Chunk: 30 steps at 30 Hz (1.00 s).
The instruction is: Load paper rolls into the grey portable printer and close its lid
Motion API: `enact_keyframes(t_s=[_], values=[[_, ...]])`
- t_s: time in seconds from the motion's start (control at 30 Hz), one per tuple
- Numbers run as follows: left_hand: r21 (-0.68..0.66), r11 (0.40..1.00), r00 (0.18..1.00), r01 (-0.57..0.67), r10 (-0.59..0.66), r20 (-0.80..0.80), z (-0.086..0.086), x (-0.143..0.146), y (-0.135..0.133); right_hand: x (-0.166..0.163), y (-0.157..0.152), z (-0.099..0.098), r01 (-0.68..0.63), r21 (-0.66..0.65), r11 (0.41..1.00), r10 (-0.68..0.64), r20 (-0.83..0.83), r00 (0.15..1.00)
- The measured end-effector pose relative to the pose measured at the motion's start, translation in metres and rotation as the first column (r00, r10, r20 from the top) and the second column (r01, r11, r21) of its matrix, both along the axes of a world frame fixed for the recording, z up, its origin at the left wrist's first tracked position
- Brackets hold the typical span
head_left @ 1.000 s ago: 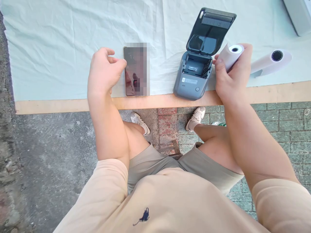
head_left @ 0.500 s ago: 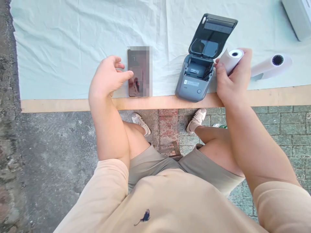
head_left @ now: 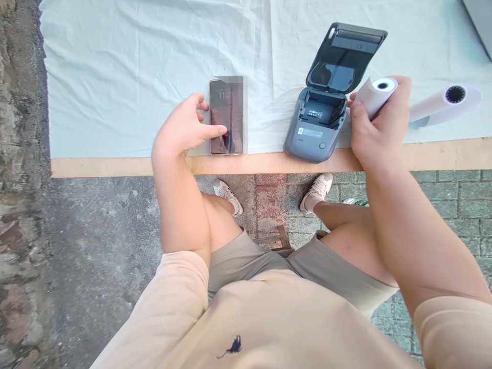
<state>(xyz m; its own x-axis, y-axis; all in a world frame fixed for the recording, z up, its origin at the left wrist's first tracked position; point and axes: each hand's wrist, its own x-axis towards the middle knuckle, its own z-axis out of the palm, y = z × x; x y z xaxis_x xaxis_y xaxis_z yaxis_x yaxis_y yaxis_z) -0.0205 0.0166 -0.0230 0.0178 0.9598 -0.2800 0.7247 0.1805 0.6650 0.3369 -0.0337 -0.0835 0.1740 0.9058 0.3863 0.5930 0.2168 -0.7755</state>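
Observation:
A smartphone (head_left: 226, 110) lies face up near the table's front edge, its screen showing a clock and its right side blurred out. My left hand (head_left: 188, 123) is at its left edge, thumb stretched over the lower screen and the other fingers loosely bent beside it; it grips nothing. To the right stands a dark grey portable label printer (head_left: 313, 136) with its lid raised and its paper bay bare. Just beside it, my right hand (head_left: 380, 125) is closed around a white paper roll (head_left: 372, 100), whose hollow core faces up.
A second, larger white roll (head_left: 434, 108) with a dark core lies right of my right hand. A grey object (head_left: 478, 20) stands at the back right corner. Pale cloth (head_left: 154, 51) covers the table, whose bare wooden edge (head_left: 115, 166) runs along the front.
My left thumb has moved right, from the phone's left edge to over its lower screen. My right hand keeps hold of the paper roll. The whole view has shifted slightly.

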Motion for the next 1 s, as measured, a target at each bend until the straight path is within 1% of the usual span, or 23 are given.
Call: enact_keyframes(t_s=[0.13, 0.3, 0.63, 0.77, 0.87, 1.0], values=[[-0.002, 1.000, 1.000, -0.016, 0.016, -0.020, -0.005, 0.002, 0.007, 0.004, 0.001, -0.003, -0.011, 0.009, 1.000, 0.011, 0.033, 0.999], [-0.061, 0.998, 0.992, -0.023, 0.015, -0.127, -0.011, 0.004, 0.017, 0.007, 0.001, -0.002, -0.026, -0.014, 1.000, 0.027, 0.082, 0.996], [-0.025, 1.000, 0.997, -0.016, 0.014, -0.071, -0.018, -0.002, 0.020, 0.009, 0.002, -0.006, -0.030, -0.023, 0.999, 0.031, 0.070, 0.997], [-0.032, 0.999, 0.997, -0.002, 0.000, -0.075, -0.017, -0.005, 0.019, 0.008, 0.002, -0.006, -0.028, -0.016, 0.999, 0.029, 0.073, 0.997], [-0.016, 0.999, 0.998, 0.031, -0.032, -0.061, -0.017, -0.005, 0.018, 0.006, 0.002, -0.004, -0.016, -0.023, 1.000, 0.018, 0.068, 0.998], [-0.021, 1.000, 0.996, 0.016, -0.018, -0.092, -0.018, -0.004, 0.018, 0.003, 0.001, -0.002, 0.000, -0.022, 1.000, 0.001, 0.062, 0.998]])
